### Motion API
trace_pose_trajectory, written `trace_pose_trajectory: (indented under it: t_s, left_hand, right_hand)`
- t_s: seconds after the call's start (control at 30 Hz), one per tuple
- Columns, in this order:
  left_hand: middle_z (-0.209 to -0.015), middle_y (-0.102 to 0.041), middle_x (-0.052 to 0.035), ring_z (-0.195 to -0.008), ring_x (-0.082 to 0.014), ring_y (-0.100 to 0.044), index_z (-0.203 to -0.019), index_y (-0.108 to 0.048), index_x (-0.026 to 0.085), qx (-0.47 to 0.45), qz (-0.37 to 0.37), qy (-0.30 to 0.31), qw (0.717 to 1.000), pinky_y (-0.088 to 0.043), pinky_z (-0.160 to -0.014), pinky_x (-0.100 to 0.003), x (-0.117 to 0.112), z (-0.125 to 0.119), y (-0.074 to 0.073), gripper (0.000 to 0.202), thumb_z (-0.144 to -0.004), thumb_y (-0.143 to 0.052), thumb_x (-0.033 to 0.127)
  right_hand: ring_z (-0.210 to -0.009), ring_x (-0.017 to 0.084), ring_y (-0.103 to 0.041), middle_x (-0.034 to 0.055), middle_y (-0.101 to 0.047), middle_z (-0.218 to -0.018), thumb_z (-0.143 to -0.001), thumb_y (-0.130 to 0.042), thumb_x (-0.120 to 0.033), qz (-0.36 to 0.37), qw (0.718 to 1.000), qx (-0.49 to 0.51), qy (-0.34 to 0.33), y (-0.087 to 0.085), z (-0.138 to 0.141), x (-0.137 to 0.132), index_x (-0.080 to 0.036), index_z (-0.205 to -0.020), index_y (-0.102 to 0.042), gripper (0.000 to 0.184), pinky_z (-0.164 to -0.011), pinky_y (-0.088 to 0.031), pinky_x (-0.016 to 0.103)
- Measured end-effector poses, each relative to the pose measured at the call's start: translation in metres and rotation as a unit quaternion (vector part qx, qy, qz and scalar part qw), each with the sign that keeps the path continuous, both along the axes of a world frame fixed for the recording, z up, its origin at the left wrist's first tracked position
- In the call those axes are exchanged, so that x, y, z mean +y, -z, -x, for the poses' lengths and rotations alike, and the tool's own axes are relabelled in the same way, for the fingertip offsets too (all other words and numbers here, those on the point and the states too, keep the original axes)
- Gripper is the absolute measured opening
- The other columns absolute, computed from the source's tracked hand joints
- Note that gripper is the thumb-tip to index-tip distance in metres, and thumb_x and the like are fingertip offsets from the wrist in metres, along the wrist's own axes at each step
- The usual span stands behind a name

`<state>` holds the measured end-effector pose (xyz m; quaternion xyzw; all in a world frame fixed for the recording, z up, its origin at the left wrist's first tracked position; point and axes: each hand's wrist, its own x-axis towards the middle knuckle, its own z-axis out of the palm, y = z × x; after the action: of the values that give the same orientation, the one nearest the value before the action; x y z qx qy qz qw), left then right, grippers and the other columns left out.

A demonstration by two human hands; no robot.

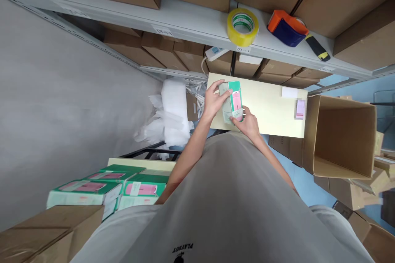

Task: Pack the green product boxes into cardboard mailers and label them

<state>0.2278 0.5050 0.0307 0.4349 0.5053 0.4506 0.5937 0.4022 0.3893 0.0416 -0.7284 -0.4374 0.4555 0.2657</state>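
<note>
2 hands (212, 100) (249, 124), half-curled, gripping grn/wht box (232, 104)

green, white and pink box (230, 104), yellow tape roll (242, 40), cream tabletop (271, 111), orange-and-navy dispenser (286, 29), grey shirt (237, 197)

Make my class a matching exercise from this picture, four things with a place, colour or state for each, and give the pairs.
Things:
1. Tape
2. Single box
3. Stacked boxes
4. Big carton

Descriptions:
A. Open, right of the table
B. At the picture's lower left
C. Yellow, on a shelf
D. Held by left hand and right hand

Pairs: 1-C, 2-D, 3-B, 4-A
</note>
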Motion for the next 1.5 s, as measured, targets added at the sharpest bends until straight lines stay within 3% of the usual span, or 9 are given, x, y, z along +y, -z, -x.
trace_pose_trajectory:
  t_s: [0.17, 0.3, 0.43, 0.57, 0.7, 0.83, 1.2, 1.37, 1.5]
  left_hand:
    - [-0.159, -0.07, -0.0201, -0.149, -0.0384, -0.068, -0.165, -0.059, 0.028, -0.043, 0.024, 0.007, 0.999, -0.059, -0.122, -0.051, -0.007, 0.008, 0.0, 0.102, -0.079, -0.102, 0.062]
    - [-0.163, -0.067, -0.0235, -0.156, -0.0398, -0.063, -0.159, -0.063, 0.023, -0.068, 0.114, 0.059, 0.989, -0.055, -0.128, -0.054, -0.032, 0.023, 0.002, 0.101, -0.076, -0.104, 0.064]
    - [-0.149, -0.078, -0.0197, -0.147, -0.0408, -0.07, -0.145, -0.074, 0.022, -0.088, 0.192, 0.13, 0.969, -0.061, -0.121, -0.054, -0.064, 0.036, 0.002, 0.087, -0.074, -0.104, 0.064]
    - [-0.138, -0.083, -0.0169, -0.131, -0.038, -0.079, -0.131, -0.081, 0.022, -0.095, 0.231, 0.124, 0.96, -0.066, -0.109, -0.051, -0.075, 0.041, 0.002, 0.076, -0.069, -0.107, 0.057]
    - [-0.127, -0.086, -0.0161, -0.12, -0.0346, -0.082, -0.125, -0.082, 0.018, -0.093, 0.241, 0.104, 0.96, -0.066, -0.107, -0.05, -0.07, 0.04, 0.003, 0.074, -0.063, -0.109, 0.05]
    - [-0.118, -0.086, -0.0133, -0.115, -0.0325, -0.08, -0.127, -0.08, 0.016, -0.032, 0.236, 0.039, 0.97, -0.065, -0.105, -0.048, -0.067, 0.037, 0.004, 0.085, -0.051, -0.112, 0.038]
    - [-0.146, -0.07, -0.0138, -0.126, -0.0295, -0.073, -0.132, -0.076, 0.023, 0.124, 0.072, -0.051, 0.988, -0.069, -0.086, -0.033, -0.083, 0.017, -0.001, 0.07, -0.067, -0.102, 0.029]
    - [-0.149, -0.074, -0.0137, -0.133, -0.0322, -0.073, -0.133, -0.075, 0.024, -0.014, 0.132, -0.016, 0.991, -0.069, -0.097, -0.038, -0.085, 0.037, -0.004, 0.065, -0.077, -0.101, 0.044]
    - [-0.145, -0.079, -0.0172, -0.132, -0.0363, -0.077, -0.136, -0.079, 0.02, -0.169, 0.253, 0.062, 0.951, -0.067, -0.109, -0.05, -0.081, 0.06, 0.006, 0.068, -0.077, -0.101, 0.046]
  right_hand:
    - [-0.116, 0.032, -0.082, 0.0092, -0.085, -0.126, -0.081, -0.093, -0.067, 0.035, 0.982, 0.185, 0.022, 0.006, -0.014, 0.003, -0.025, -0.145, -0.068, 0.081, -0.093, -0.075, 0.048]
    - [-0.115, 0.03, -0.082, 0.0094, -0.085, -0.123, -0.081, -0.092, -0.072, 0.048, 0.954, 0.294, 0.015, -0.001, -0.022, 0.004, -0.022, -0.142, -0.072, 0.082, -0.087, -0.077, 0.043]
    - [-0.115, 0.031, -0.081, 0.0092, -0.085, -0.127, -0.081, -0.094, -0.071, 0.046, 0.95, 0.31, 0.013, -0.004, -0.019, 0.007, -0.024, -0.145, -0.073, 0.082, -0.089, -0.077, 0.044]
    - [-0.119, 0.032, -0.081, 0.0104, -0.085, -0.128, -0.081, -0.095, -0.071, 0.05, 0.949, 0.31, 0.02, -0.002, -0.014, 0.011, -0.022, -0.143, -0.075, 0.081, -0.091, -0.077, 0.044]
    - [-0.123, 0.033, -0.08, 0.0115, -0.084, -0.135, -0.083, -0.09, -0.073, 0.052, 0.957, 0.286, 0.017, 0.002, -0.015, 0.015, -0.022, -0.145, -0.074, 0.082, -0.092, -0.077, 0.046]
    - [-0.124, 0.035, -0.081, 0.0142, -0.08, -0.145, -0.084, -0.088, -0.072, 0.01, 0.99, 0.139, 0.032, 0.007, -0.017, 0.025, -0.024, -0.153, -0.07, 0.085, -0.102, -0.073, 0.056]
    - [-0.127, 0.039, -0.077, 0.0198, -0.069, -0.159, -0.085, -0.086, -0.067, -0.104, 0.993, -0.022, 0.049, 0.009, 0.024, 0.047, -0.026, -0.177, -0.041, 0.11, -0.112, -0.066, 0.06]
    - [-0.123, 0.034, -0.078, 0.0177, -0.076, -0.147, -0.088, -0.083, -0.067, -0.128, 0.986, 0.092, 0.046, 0.017, 0.017, 0.043, -0.026, -0.171, -0.048, 0.099, -0.111, -0.067, 0.055]
    - [-0.12, 0.03, -0.078, 0.0133, -0.076, -0.147, -0.086, -0.084, -0.076, -0.119, 0.973, 0.194, 0.035, 0.021, 0.014, 0.037, -0.031, -0.158, -0.063, 0.088, -0.109, -0.069, 0.052]
